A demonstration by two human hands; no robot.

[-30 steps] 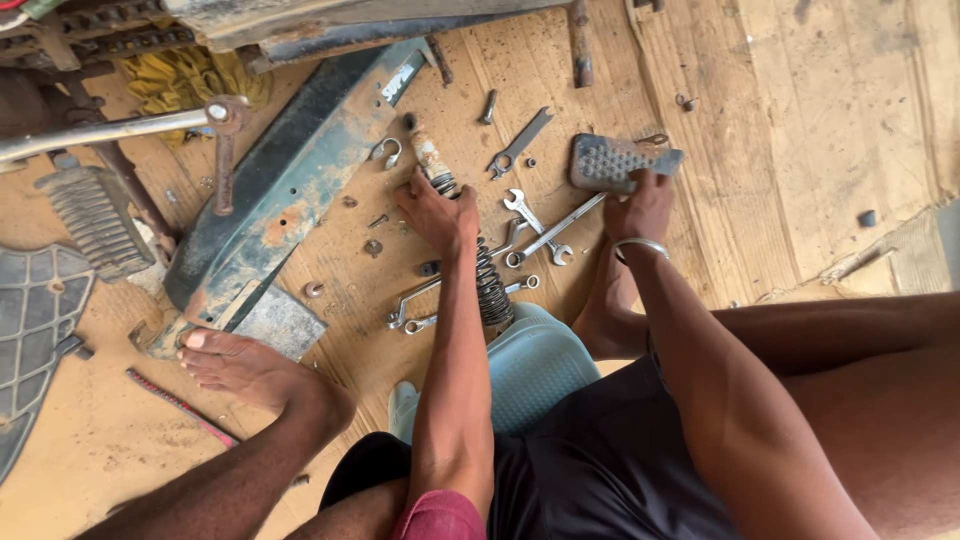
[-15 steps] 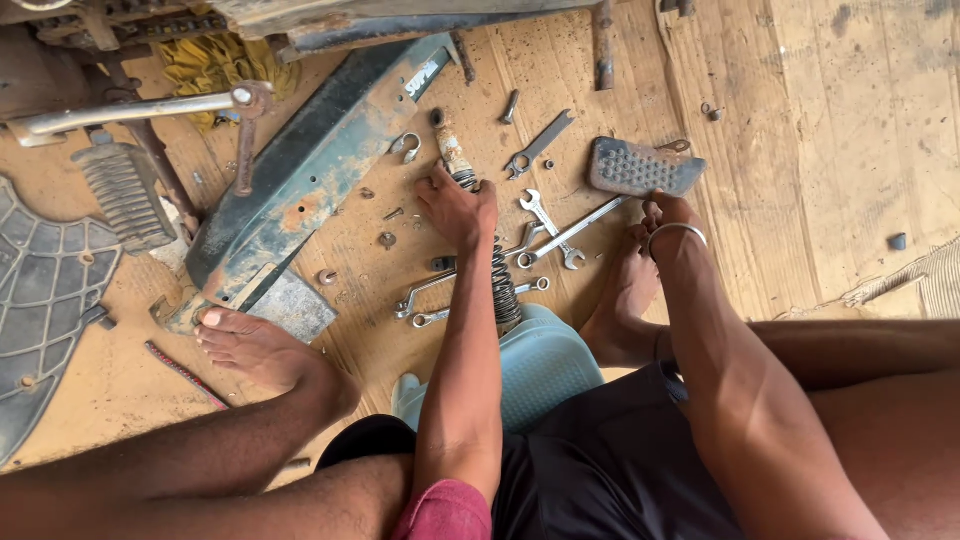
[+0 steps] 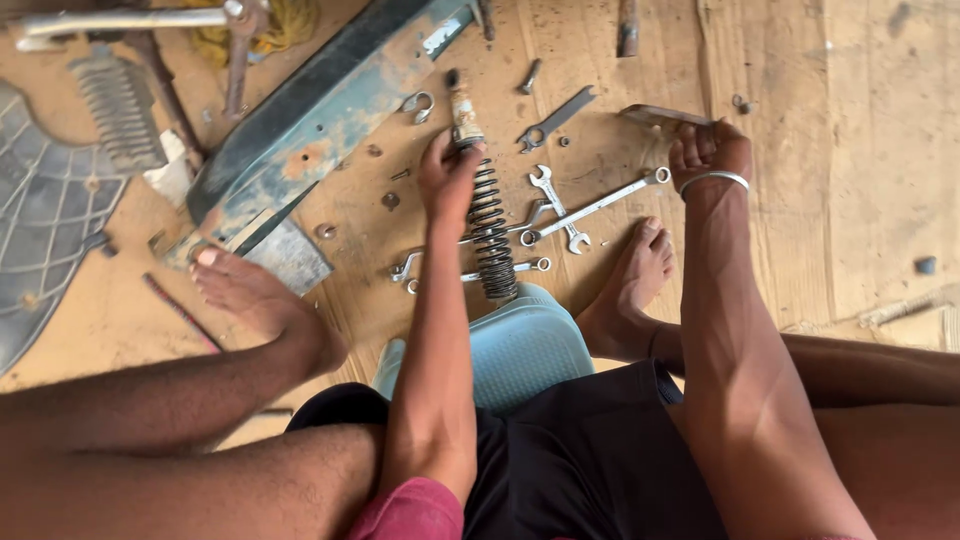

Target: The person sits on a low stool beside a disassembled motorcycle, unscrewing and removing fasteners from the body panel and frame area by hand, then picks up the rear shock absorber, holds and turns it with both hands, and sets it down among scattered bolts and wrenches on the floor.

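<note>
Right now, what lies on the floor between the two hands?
In the head view, spanners lie between the left hand, gripping the coil-spring shock absorber, and the right hand.

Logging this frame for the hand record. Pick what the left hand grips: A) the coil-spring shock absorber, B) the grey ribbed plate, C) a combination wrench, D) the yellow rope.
A: the left hand closes around the upper end of the coil-spring shock absorber, which lies on the wooden floor; the combination wrench lies untouched beside it, and the right hand holds a flat metal piece.
</note>
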